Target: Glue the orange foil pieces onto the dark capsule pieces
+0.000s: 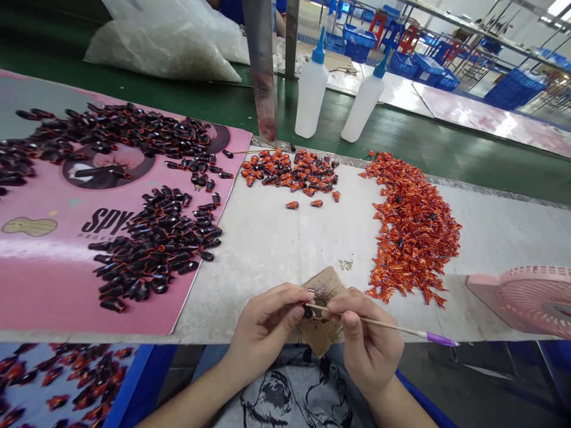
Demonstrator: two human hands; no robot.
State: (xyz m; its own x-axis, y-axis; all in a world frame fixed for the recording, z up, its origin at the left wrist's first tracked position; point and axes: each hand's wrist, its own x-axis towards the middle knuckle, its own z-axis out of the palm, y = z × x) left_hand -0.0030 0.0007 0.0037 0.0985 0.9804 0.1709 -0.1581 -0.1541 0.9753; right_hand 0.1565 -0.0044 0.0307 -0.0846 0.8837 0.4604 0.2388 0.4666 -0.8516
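My left hand [267,333] pinches a small dark piece [307,311] between thumb and fingertips. My right hand [368,339] holds a thin wooden stick [383,321] with a purple end, and its tip reaches that piece. Under both hands lies a scrap of brown cardboard [322,315] smeared with glittery paste. Loose orange foil pieces [413,229] form a long heap to the right on the white table [267,255]. Mixed orange-and-black pieces [289,172] sit at the far side, and black pieces with orange edges [156,244] cover a pink printed mat [44,279].
Several glue bottles with blue nozzles [311,89] stand beyond the table by a metal post [261,65]. A pink fan [530,300] sits at the right edge. A white sack [165,41] lies behind, blue crates [513,89] stand far off, and a blue-edged tray of pieces [57,380] is at lower left.
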